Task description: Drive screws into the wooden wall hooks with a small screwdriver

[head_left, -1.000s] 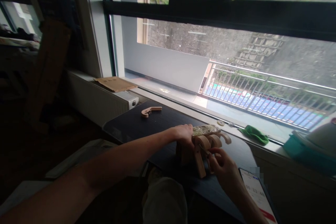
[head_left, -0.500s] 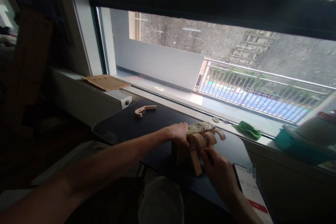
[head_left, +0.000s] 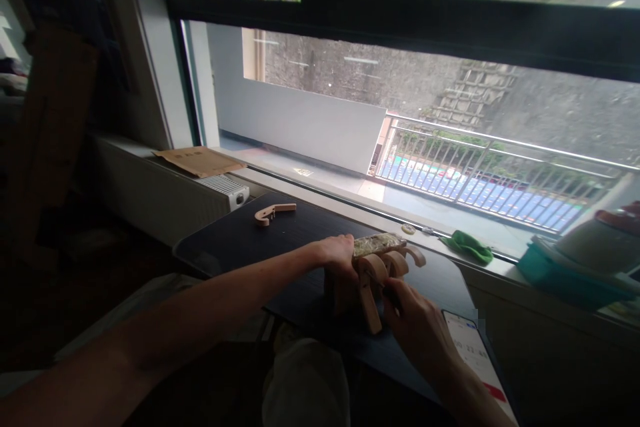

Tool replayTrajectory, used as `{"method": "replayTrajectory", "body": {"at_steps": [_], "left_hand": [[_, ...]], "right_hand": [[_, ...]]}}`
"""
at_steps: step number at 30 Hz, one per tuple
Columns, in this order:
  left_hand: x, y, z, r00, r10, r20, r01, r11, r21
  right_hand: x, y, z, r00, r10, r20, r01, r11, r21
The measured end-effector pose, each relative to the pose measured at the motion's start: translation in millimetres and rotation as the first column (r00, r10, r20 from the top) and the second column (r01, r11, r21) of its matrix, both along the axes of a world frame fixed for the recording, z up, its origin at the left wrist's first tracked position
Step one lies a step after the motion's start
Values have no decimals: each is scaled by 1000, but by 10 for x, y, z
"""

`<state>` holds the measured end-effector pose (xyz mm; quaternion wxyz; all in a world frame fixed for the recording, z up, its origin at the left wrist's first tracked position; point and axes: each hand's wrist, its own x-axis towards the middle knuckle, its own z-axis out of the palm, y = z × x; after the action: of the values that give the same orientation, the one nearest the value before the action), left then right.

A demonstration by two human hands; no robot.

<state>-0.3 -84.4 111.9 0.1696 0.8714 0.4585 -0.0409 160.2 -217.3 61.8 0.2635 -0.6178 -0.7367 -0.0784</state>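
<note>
On the dark table stands a wooden rack [head_left: 379,245] with a pale, mottled, shiny top and several curved wooden hooks along its right side. My left hand [head_left: 338,254] is wrapped round its near left end, with the thumb and palm on the wood. Close to the nearest hook [head_left: 373,269], the fingers of my right hand [head_left: 410,310] are pinched together; whatever they hold is too small and dark to make out. A loose wooden hook [head_left: 275,212] with small pegs or screws sticking out lies farther back on the left.
A phone [head_left: 473,352] showing a timer lies on the table's right edge, beside my right forearm. Along the windowsill are a green cloth [head_left: 467,247] and a teal container [head_left: 560,273]. A brown cardboard envelope [head_left: 200,159] rests above the radiator [head_left: 170,183].
The view has shifted slightly. My left hand keeps its place on the rack, and my right hand stays at the nearest hook with its fingers turned a little.
</note>
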Motion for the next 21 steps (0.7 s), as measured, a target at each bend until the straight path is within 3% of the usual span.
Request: {"method": "replayTrajectory", "body": {"at_steps": [3,6,8,10,12,14,16,21], "left_hand": [[-2,32,-22,1000,5,10,-5,1000,-4],[-3,43,-29,1000,2,20,-1,1000,-15],[-3,37,-24,1000,-1,17,1,1000,-20],[0,28,-16,1000,-5,6,5,1000,-10],[4,22,-11,1000,-8,-6,8,1000,3],[8,18,-8,1000,-9,-13,9,1000,9],[8,12,-2,1000,-6,-20,7,1000,8],[-17,-2,16,1000,-3,-2,3,1000,3]], "right_hand": [[89,3,0,947,79,311,-118,987,108],[123,24,-9,910,86,406,-148,981,123],[98,45,-38,962,87,260,-116,988,101],[59,68,-73,997,39,-63,-37,999,20],[29,90,-91,914,-52,-402,3,993,-121],[20,106,-75,805,-112,-582,-30,973,-228],[20,113,-27,795,-128,-593,-42,963,-265],[3,85,77,956,-125,-266,69,975,-210]]}}
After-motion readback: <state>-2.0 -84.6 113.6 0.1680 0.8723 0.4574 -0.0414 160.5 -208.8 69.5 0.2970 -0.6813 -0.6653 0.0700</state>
